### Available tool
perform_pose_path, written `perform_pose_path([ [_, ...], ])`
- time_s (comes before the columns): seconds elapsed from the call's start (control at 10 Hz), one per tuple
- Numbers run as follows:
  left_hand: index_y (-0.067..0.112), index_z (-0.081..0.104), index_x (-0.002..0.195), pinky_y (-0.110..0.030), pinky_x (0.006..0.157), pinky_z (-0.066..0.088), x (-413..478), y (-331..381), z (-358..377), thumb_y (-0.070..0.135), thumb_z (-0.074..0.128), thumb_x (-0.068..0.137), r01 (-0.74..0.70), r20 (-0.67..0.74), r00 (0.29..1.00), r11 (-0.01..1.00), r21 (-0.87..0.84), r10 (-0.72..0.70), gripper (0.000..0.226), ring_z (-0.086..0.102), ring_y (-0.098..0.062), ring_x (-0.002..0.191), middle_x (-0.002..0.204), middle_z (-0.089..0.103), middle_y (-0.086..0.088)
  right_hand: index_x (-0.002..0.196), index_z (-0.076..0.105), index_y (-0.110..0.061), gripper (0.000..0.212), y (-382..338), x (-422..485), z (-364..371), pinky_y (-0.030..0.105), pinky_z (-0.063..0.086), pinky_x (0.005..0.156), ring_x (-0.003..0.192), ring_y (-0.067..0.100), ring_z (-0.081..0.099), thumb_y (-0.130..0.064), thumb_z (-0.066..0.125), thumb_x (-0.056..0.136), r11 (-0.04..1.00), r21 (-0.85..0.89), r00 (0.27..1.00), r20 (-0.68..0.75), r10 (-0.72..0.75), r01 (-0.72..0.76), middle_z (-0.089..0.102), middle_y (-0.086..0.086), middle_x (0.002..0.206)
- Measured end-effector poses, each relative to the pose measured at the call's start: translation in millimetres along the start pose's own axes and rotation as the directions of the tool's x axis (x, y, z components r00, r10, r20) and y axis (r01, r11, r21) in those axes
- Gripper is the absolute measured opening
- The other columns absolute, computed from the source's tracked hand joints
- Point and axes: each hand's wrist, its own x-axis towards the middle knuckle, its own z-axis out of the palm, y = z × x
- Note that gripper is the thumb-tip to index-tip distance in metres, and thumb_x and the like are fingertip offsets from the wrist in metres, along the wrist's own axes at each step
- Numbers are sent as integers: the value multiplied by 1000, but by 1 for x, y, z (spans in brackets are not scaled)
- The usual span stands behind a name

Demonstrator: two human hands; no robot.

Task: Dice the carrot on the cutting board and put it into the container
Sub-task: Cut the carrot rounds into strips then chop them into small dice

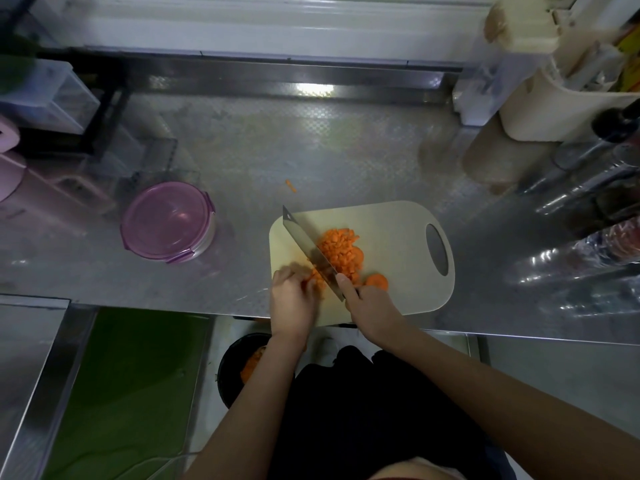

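- Steel surface [346, 150] under a window ledge; pale cutting board [398, 237] at its near edge.
- Right grip [370, 306] wrapped round the knife [304, 244] handle, forefinger on the spine; blade diagonal, from board's near edge toward its far-left corner.
- Left grip [292, 299] at board's near-left corner, fingers curled onto remaining carrot [318, 280] just left of the blade.
- Diced pile [337, 247] mid-board, right of the blade; one uncut round [376, 281] beside it.
- Lidded container [166, 221] well left of the board, nearer the left grip.
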Motion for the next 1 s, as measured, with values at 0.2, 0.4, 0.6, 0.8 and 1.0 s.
perform_pose_path([
  [0.2,2,71,87,-20,80,36,1,2,0,0,64,79,1,22,1000,1000,19,-2,11,55,-26,92,94,65,-12,49,37,-11,61,-5,2,-3,34,38,69,56,24,45,-45,28,99,999,-10,999,10,47,-47,41,8,53],
  [0.4,2,72,88,-17,85,36,2,1,1,-3,63,76,6,33,999,1000,18,-7,16,58,-25,94,96,67,-11,97,52,1,57,-8,-2,-1,40,45,83,86,24,51,-54,38,93,990,38,991,0,136,-136,50,13,88],
  [0.6,3,72,84,-25,81,44,2,-2,2,-1,63,74,10,38,999,1000,28,-11,14,60,-26,90,92,67,-10,148,12,0,52,-15,9,8,32,36,62,81,24,49,-11,32,101,930,-363,994,69,85,-54,54,20,110],
  [0.8,-1,72,79,-22,74,38,2,-3,1,-4,64,70,11,41,999,1000,12,-11,12,61,-31,84,86,67,-15,110,58,1,59,-5,11,19,35,42,77,80,24,51,-49,28,98,979,-203,1000,11,16,-13,39,-4,66],
  [1.0,1,72,92,-19,82,36,3,-4,-3,1,64,78,-6,73,997,1000,13,5,16,58,-29,95,97,67,-14,125,53,-2,56,-16,17,6,33,37,86,113,29,54,-45,27,100,993,-121,1000,-6,-10,10,58,9,99],
])
